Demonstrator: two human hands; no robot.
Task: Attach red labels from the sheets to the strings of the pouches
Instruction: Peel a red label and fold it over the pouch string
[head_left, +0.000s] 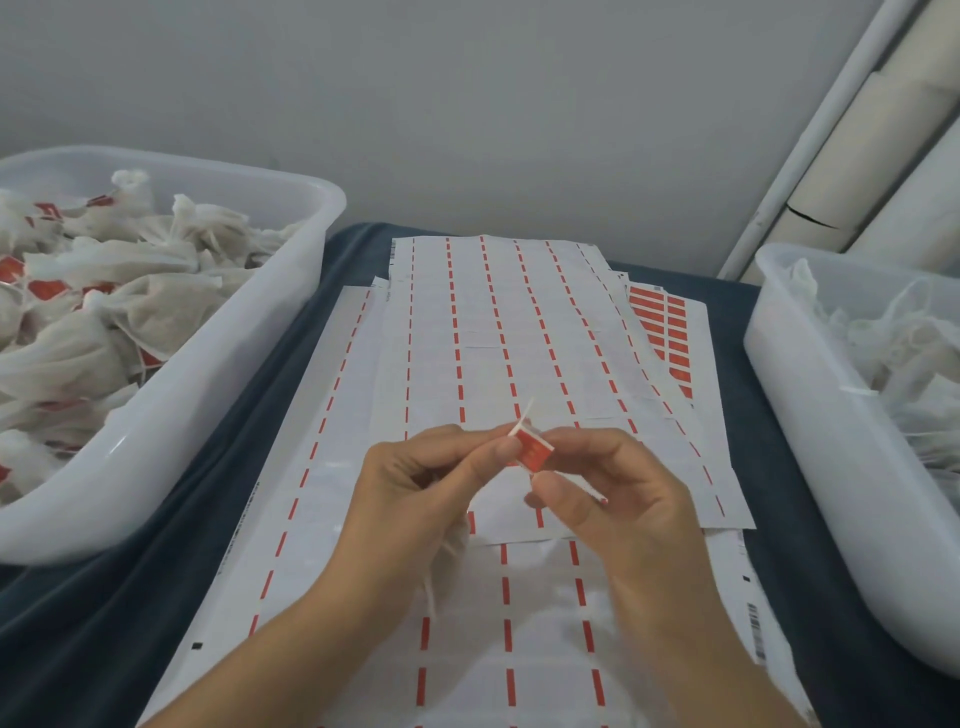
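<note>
While a red label (533, 451) is pinched between the fingertips of both hands at the centre of the frame, a thin white string (523, 417) is seen rising from its upper edge. The left hand (415, 483) is curled, its thumb and forefinger closed on the label's left side, and a pale pouch (451, 540) appears to be tucked under its palm, with a strand hanging below it. The right hand (618, 493) is likewise curled, its thumb pressed near the label's lower corner.

At the left of the frame a translucent white tub (218, 374) is filled with white mesh pouches (109, 312), among which red labels are already visible. At the right edge a second translucent tub (810, 395) is seen, holding a looser heap of white pouches (893, 353) on which no red can be made out.

Between the tubs, overlapping label sheets (498, 332) are spread on the dark blue cloth (244, 467) that covers the table. Most are stripped to white backing crossed by rows of red dashes; one sheet (665, 327) at the upper right, partly covered, is still set with red labels. Small barcodes are printed along some sheet margins, but no writing can be read there or on the labels.
</note>
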